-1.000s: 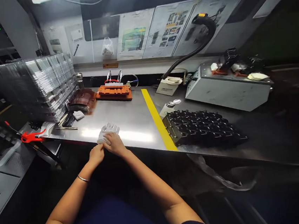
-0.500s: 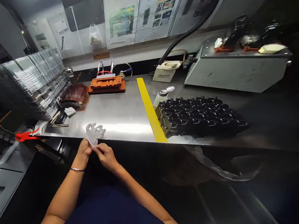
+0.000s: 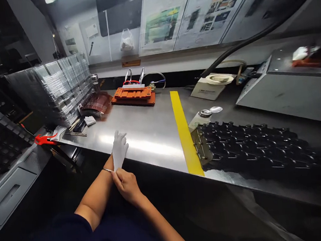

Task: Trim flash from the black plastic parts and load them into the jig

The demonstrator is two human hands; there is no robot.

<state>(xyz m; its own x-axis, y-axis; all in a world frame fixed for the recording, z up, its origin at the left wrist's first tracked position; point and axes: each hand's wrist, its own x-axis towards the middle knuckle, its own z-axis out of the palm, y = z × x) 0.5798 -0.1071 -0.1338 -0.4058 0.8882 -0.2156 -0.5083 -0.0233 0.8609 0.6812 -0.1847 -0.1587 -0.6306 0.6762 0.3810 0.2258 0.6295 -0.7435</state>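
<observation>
My left hand wears a white glove and stretches out above the front edge of the steel bench. Its fingers are extended and partly spread, with nothing in them. At the left wrist, just by a thin bracelet, my right hand is bare and closed, pinching the glove's cuff. Further back on the bench lies an orange fixture with hoses behind it.
Stacked clear trays stand at the back left, near a red air gun. A yellow strip crosses the bench. Right of it are a pump bottle, black trays and a grey metal box.
The white glove has been pulled from the left fingers down over the hand to the wrist. My right hand has drawn back along with its cuff. The view has turned left.
</observation>
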